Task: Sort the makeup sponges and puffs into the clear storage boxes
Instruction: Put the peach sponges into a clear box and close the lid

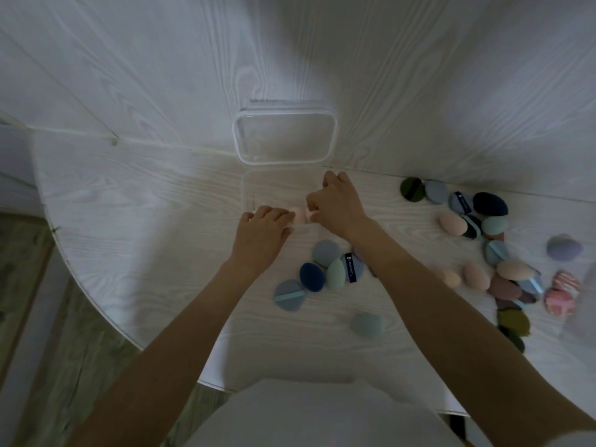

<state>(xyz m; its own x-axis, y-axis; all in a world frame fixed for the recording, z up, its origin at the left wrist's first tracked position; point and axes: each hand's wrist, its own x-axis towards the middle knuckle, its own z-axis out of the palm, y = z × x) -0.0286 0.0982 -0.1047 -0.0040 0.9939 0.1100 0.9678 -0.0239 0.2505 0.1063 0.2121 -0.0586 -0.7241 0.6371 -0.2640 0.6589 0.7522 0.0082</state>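
Gripping: pink sponge [298,215] is pinched between left hand [263,232] and right hand [335,204], frame centre.
Axis: cannot be told; mostly hidden.
Box: clear storage box [250,195] lies beneath.

hands: 2 – left hand [263,225], right hand [335,201] | clear storage box [248,191]: 1 | lid [285,138], upper centre: 1 | pink sponges [301,215] between hands: 2

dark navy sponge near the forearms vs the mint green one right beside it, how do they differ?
Colour: the navy sponge is deep blue, the mint sponge pale green. Shape: the navy sponge reads rounder, the mint sponge more pointed at its far end. Position: the navy sponge lies left, the mint sponge right, against a banded grey puff. Both lie loose on the table, unsorted.
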